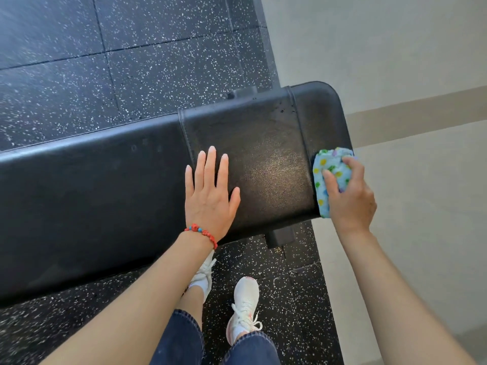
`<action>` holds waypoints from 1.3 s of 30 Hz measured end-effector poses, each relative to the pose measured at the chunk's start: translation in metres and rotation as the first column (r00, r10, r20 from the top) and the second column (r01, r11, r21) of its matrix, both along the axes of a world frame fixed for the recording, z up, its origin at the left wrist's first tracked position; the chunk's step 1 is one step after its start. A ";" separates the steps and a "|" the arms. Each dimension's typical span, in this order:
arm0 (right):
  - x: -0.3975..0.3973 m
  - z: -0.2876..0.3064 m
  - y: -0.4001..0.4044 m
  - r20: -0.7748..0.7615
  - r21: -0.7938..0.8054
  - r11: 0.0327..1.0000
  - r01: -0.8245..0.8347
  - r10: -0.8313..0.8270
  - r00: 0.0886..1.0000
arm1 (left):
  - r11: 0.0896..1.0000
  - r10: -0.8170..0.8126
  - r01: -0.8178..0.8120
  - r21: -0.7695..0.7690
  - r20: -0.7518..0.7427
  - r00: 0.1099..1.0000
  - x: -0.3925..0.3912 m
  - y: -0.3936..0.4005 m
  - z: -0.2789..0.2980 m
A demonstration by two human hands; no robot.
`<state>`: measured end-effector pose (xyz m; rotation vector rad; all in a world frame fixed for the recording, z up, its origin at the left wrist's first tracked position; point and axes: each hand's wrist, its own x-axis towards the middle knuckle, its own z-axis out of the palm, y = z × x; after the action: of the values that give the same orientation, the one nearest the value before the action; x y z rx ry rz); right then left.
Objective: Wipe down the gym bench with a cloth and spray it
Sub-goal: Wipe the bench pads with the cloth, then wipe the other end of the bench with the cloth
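A black padded gym bench (105,196) runs from the left edge to the middle right, with a stitched seam across its right section. My left hand (209,196) lies flat on the pad, fingers spread, a red bead bracelet on the wrist. My right hand (351,197) grips a bunched light-blue cloth (328,175) with coloured dots and presses it against the bench's right end, at the near corner. No spray bottle is in view.
Black speckled rubber floor tiles (147,59) surround the bench. A pale wall (395,48) rises just past the bench's right end. My feet in white sneakers (245,309) stand close to the near side, beside a black frame foot (280,237).
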<state>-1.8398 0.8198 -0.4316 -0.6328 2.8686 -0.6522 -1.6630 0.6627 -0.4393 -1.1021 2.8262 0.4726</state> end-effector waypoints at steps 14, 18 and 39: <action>0.012 0.101 0.125 0.269 -0.272 0.748 0.605 -0.545 0.794 | 0.969 -0.243 0.244 0.023 -0.047 0.969 -0.039 0.079 0.105; -0.005 0.139 0.184 0.304 -0.301 0.690 0.658 -0.584 0.753 | 0.956 -0.292 0.293 0.010 -0.068 0.954 -0.077 0.131 0.150; -0.148 0.258 0.343 0.319 -0.387 0.658 0.646 -0.562 0.763 | 0.883 -0.470 0.467 -0.057 -0.120 0.874 -0.298 0.291 0.275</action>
<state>-1.9876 1.1630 -0.1737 0.4010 2.7120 -1.4575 -1.9611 0.9537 -0.1643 -0.3603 3.0702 0.4741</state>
